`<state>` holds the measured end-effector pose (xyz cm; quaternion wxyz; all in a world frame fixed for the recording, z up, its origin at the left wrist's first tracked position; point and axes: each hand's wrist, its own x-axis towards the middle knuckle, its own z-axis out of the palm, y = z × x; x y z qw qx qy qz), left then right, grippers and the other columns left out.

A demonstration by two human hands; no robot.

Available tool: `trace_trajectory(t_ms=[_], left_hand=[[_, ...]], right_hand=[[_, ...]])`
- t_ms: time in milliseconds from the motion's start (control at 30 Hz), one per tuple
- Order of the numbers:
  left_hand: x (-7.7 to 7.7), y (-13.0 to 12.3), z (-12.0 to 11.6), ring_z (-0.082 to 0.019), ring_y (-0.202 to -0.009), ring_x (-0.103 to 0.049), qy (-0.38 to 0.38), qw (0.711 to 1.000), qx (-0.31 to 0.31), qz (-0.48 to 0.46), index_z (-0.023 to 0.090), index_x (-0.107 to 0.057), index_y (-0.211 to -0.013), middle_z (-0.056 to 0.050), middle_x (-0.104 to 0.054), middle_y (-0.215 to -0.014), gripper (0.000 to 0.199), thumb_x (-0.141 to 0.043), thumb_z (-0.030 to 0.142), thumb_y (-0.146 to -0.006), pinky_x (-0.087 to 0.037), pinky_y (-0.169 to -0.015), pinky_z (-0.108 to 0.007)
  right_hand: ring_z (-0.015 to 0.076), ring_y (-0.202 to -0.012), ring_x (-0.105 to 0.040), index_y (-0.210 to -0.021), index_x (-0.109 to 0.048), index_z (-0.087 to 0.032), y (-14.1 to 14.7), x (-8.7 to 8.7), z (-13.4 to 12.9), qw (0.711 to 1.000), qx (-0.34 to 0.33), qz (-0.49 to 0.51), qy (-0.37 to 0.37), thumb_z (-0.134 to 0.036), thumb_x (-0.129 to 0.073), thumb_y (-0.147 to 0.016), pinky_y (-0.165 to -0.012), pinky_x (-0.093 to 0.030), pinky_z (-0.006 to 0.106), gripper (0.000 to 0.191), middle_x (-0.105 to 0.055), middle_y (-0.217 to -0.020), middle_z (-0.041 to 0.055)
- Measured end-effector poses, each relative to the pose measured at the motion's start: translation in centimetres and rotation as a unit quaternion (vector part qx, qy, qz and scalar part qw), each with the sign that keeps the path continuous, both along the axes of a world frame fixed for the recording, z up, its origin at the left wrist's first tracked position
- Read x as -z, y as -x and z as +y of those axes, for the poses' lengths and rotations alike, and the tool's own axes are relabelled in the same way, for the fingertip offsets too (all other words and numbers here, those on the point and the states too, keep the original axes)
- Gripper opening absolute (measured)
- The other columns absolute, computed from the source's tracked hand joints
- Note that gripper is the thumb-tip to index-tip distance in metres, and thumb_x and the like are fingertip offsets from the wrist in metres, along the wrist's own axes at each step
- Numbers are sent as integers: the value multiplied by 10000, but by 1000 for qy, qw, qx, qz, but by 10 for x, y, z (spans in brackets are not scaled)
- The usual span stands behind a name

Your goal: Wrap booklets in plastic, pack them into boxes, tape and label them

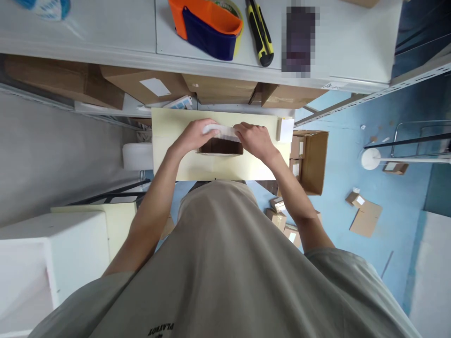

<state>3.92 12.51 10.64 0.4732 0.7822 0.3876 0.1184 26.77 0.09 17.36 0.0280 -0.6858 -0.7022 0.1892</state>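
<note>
A whitish, translucent strip of wrapping (227, 132) is stretched between my two hands, over the far side of an open brown box (221, 147). My left hand (198, 136) has its fingers closed on the strip's left end. At the other end, my right hand (254, 138) grips the strip with bent fingers. The box stands on a pale yellow tabletop (165, 155), its inside dark and its contents hidden.
Above the table, a shelf (105, 37) holds an orange and blue tape dispenser (211, 30) and a yellow-black cutter (260, 35). Cardboard boxes (225, 88) fill the level below. A white stack (285, 129) lies at the table's right, beside a large open carton (314, 162).
</note>
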Motion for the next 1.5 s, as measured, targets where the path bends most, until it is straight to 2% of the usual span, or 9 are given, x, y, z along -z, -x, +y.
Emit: trace_trajectory(t_ms=[233,600,800,933,1033,1133,1300,1400,1500], left_hand=[[16,26,-15,-291,-1143,-691,15,997,12,80,201,-652,-1368,-105,-752,-1259,433,-566,442,-1019,-526,-1042,-405],[44,18,-24,-352,-1137,-683,-61,966,1,251,192,-761,-1269,-156,-767,-1116,339,-616,297,-981,-525,-1052,-475],[62,-5,-29,-331,-1167,-687,-38,945,32,324,98,-805,-1221,-196,-782,-1073,349,-578,118,-957,-520,-1065,-441],[59,-15,-31,-355,-1079,-729,-26,927,50,372,44,-793,-1237,-250,-785,-1113,377,-590,55,-919,-557,-963,-446],[46,-6,-38,-363,-1090,-726,-47,938,40,342,72,-776,-1298,-234,-790,-1112,384,-591,107,-963,-550,-983,-458],[33,17,-49,-327,-1128,-718,-81,960,-28,266,198,-736,-1388,-152,-774,-1206,395,-583,225,-1025,-535,-1047,-450],[36,58,-60,-293,-1175,-694,-98,961,-200,161,226,-644,-1444,-138,-645,-1431,482,-699,291,-969,-582,-1014,-420],[47,66,-64,-278,-1192,-694,-57,970,-185,148,220,-614,-1449,-131,-643,-1432,541,-752,267,-928,-612,-981,-400],[52,65,-68,-252,-1216,-695,-42,985,-118,118,230,-628,-1428,-109,-657,-1433,487,-725,245,-951,-607,-1001,-368]], right_hand=[[298,-1120,-716,-1397,-642,-169,39,0,6,996,-36,-53,57,-162,-349,-1119,-862,-484,359,404,-745,-1329,187],[338,-1240,-712,-1437,-650,-190,43,79,25,988,0,-14,154,-226,-454,-1112,-1037,-526,443,381,-757,-1356,174],[367,-1277,-709,-1428,-670,-151,55,106,24,978,29,-24,206,-134,-501,-1063,-1038,-565,466,403,-734,-1380,220],[355,-1303,-702,-1376,-710,-96,64,116,29,973,59,-23,223,-80,-532,-1043,-1060,-571,448,378,-728,-1372,256],[334,-1246,-723,-1303,-748,-90,64,113,20,981,76,-14,180,-40,-479,-1041,-1052,-576,443,379,-752,-1330,242],[297,-1272,-682,-1309,-748,-152,55,102,-10,993,95,31,58,-88,-421,-1075,-1088,-562,430,407,-753,-1361,165],[293,-1263,-656,-1381,-703,-185,27,93,-63,954,264,99,-103,-238,-472,-1098,-1071,-589,441,369,-713,-1395,149],[248,-1041,-738,-1394,-696,-174,17,102,-73,938,295,168,-72,-199,-510,-1055,-939,-642,401,387,-714,-1385,146],[209,-969,-756,-1429,-688,-198,20,110,-69,943,254,211,-36,-145,-504,-1025,-915,-639,357,446,-708,-1415,117]])
